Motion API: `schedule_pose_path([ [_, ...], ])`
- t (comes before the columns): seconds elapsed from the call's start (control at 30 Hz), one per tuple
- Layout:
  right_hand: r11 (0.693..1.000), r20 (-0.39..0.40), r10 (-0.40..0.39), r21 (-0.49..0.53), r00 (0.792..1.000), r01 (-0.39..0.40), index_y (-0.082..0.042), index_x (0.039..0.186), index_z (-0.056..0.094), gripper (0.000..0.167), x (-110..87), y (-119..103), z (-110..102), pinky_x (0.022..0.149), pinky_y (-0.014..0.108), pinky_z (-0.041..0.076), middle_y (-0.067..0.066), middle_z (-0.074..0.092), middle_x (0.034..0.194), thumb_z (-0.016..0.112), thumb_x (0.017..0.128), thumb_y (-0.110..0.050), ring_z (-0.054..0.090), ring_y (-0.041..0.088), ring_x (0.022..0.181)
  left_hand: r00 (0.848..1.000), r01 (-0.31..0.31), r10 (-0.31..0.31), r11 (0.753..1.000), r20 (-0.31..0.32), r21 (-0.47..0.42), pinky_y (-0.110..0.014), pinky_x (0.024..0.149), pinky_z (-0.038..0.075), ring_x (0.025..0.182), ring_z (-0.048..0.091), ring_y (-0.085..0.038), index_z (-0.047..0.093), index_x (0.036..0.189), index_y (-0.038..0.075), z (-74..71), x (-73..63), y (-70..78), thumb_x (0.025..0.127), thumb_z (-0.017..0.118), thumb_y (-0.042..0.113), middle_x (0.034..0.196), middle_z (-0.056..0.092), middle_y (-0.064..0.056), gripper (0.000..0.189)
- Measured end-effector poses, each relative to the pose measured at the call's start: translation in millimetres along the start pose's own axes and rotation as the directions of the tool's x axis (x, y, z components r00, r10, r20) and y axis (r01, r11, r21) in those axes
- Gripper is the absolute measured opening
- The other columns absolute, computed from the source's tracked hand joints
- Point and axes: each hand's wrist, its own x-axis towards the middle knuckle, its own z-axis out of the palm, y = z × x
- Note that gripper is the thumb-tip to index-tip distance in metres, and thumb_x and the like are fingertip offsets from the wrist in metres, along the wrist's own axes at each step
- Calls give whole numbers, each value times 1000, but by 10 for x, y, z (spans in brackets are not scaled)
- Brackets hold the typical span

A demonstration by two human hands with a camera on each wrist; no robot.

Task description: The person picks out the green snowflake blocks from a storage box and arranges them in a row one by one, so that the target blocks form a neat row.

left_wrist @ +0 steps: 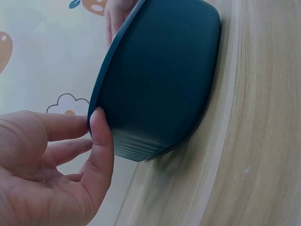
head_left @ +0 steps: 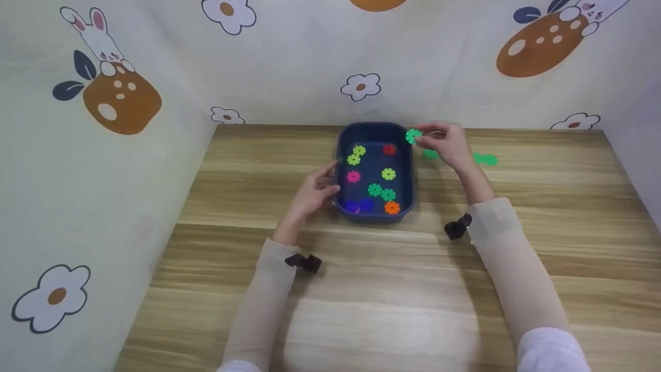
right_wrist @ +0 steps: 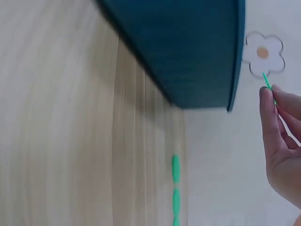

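Note:
A dark blue plastic tub (head_left: 375,218) stands on the table near the back wall. Inside it lie several flat notched discs: yellow (head_left: 388,174), red (head_left: 389,149), pink (head_left: 353,176), green (head_left: 375,189), blue (head_left: 366,205) and orange (head_left: 392,207). My left hand (head_left: 310,195) pinches the tub's left rim between thumb and fingers, as the left wrist view shows at the tub (left_wrist: 160,70). Above the tub's far right corner, my right hand (head_left: 449,145) pinches a green notched disc (head_left: 413,136) between thumb and fingertips; the right wrist view shows this disc (right_wrist: 266,81) edge-on.
More green discs (head_left: 486,159) lie on the wooden table (head_left: 382,289) right of the tub, partly behind the right hand. A patterned cloth wall (head_left: 289,67) rises directly behind the tub, with further cloth at both sides.

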Motion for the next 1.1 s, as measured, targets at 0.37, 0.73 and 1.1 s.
schedule_pose_path([
  [0.37,992,-184,36,126,982,-13,13,116,65,29,-288,-66,-470,73,16,59,0,64,84,66,88,8,69,5,74,1000,-13,13,1000,5,-20,-29,73,59,108,59,-26,36,154,7,-8,8,-6,94,56,-6,138,46,-28,64],
  [0.73,994,-361,103,70,927,-84,6,114,68,27,-394,233,-950,70,14,58,-6,63,80,70,88,3,68,1,71,1000,5,-5,1000,-4,-6,-33,74,58,111,58,-25,36,154,9,3,8,-4,95,57,-5,140,46,-24,64],
  [1.1,981,-445,180,19,877,-192,-3,111,70,24,-505,378,-1252,70,11,57,-12,61,80,70,88,0,64,-4,71,1000,14,-14,1000,-2,-8,-36,75,58,106,59,-22,37,154,10,6,0,3,95,57,-4,138,46,-23,64],
])
